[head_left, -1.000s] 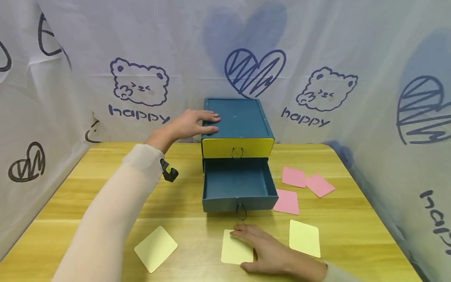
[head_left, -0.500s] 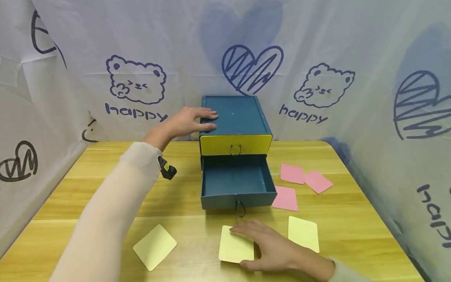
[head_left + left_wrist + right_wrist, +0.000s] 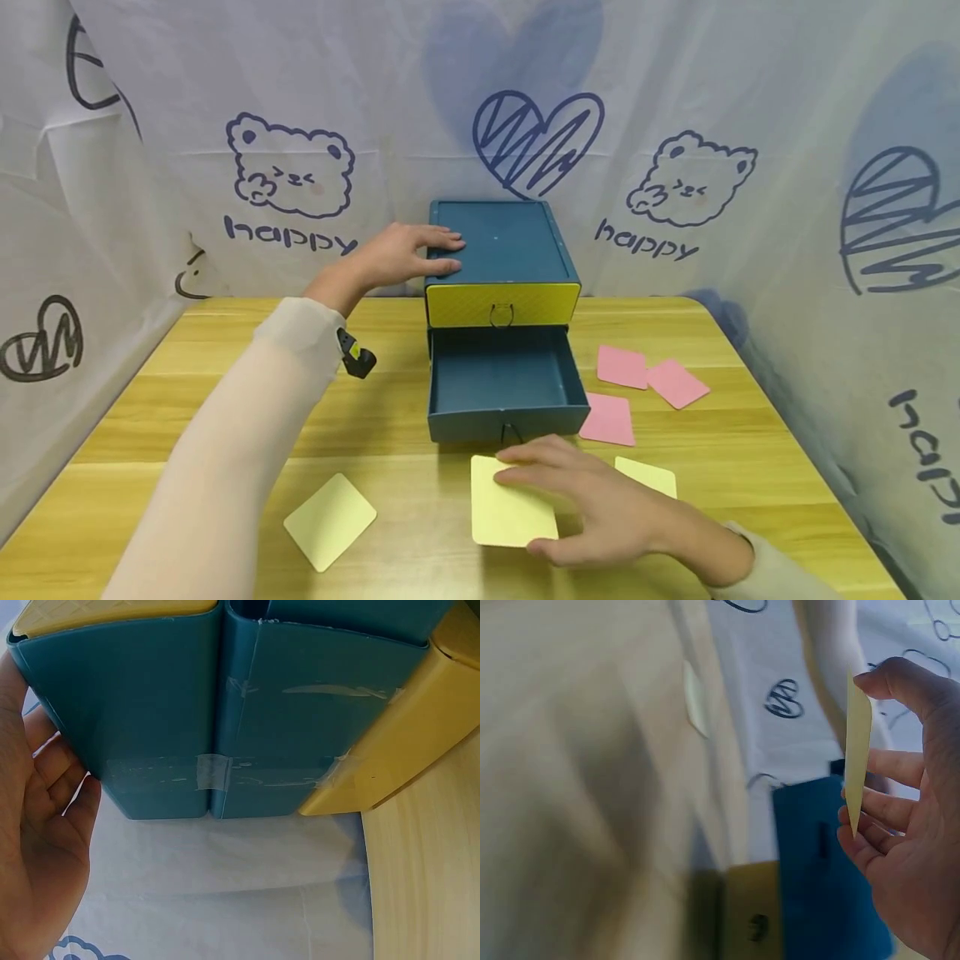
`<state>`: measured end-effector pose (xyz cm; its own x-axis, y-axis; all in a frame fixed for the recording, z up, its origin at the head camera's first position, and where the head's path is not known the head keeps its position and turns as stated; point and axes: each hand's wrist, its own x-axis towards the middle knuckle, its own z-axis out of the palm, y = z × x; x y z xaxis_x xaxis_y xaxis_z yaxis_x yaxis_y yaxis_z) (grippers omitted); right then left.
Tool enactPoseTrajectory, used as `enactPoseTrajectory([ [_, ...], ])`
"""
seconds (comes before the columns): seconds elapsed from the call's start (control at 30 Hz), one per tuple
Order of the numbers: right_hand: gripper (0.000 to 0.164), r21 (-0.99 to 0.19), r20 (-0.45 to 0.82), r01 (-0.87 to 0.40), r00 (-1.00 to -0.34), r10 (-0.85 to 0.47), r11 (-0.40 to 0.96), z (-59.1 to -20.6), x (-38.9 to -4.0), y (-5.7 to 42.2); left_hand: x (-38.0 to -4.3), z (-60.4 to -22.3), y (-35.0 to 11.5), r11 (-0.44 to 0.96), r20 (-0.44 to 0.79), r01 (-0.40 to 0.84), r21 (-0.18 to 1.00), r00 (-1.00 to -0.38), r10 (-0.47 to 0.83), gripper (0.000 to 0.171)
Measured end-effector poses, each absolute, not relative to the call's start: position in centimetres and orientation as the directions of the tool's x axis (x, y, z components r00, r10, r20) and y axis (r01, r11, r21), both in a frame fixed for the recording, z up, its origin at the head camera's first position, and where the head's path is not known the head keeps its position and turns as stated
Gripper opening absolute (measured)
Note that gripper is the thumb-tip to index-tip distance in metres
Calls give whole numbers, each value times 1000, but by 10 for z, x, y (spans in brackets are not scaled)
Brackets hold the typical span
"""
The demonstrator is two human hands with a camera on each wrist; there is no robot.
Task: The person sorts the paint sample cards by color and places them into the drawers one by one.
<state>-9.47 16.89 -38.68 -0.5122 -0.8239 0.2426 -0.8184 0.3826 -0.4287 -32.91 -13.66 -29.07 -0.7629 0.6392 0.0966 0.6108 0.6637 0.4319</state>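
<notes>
In the head view my right hand (image 3: pixel 618 508) grips a yellow square card (image 3: pixel 510 504) by its edges, thumb on the near side and fingers on the far side. The right wrist view shows this card (image 3: pixel 858 754) edge-on, off the table. My left hand (image 3: pixel 397 254) rests on the top left edge of a blue drawer unit (image 3: pixel 502 242), fingers lying over it. Its upper drawer has a yellow front (image 3: pixel 502 306) and is closed. Below that, a blue drawer (image 3: pixel 502 379) stands pulled out with nothing in it. Clear tape (image 3: pixel 214 772) crosses the unit's side.
Another yellow card (image 3: pixel 330 522) lies at the left front. A further yellow card (image 3: pixel 648 477) is partly behind my right hand. Pink cards (image 3: pixel 621 367) lie right of the drawer unit. A printed cloth (image 3: pixel 420 100) hangs behind the wooden table (image 3: pixel 202 400).
My right hand has lifted the yellow card off the table and moved slightly forward and right with it. My left hand stays on the drawer unit.
</notes>
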Motion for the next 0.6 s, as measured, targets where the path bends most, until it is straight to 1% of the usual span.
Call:
enactPoseTrajectory([
  [0.07, 58, -432, 282, -821, -517, -808, 374, -377, -101, 171, -329, -290, -137, 664, 100, 611, 431, -764, 638, 60],
  [0.2, 56, -440, 320, -801, -563, -762, 407, -360, -116, 175, -331, -290, -138, 667, 104, 612, 425, -765, 636, 59],
  [0.43, 56, -476, 242, -726, -651, -720, 496, -347, -146, 179, -331, -290, -137, 668, 104, 611, 425, -766, 634, 58],
  [0.6, 54, -465, 192, -686, -695, -693, 559, -343, -163, 178, -331, -290, -136, 673, 99, 605, 425, -770, 630, 58],
])
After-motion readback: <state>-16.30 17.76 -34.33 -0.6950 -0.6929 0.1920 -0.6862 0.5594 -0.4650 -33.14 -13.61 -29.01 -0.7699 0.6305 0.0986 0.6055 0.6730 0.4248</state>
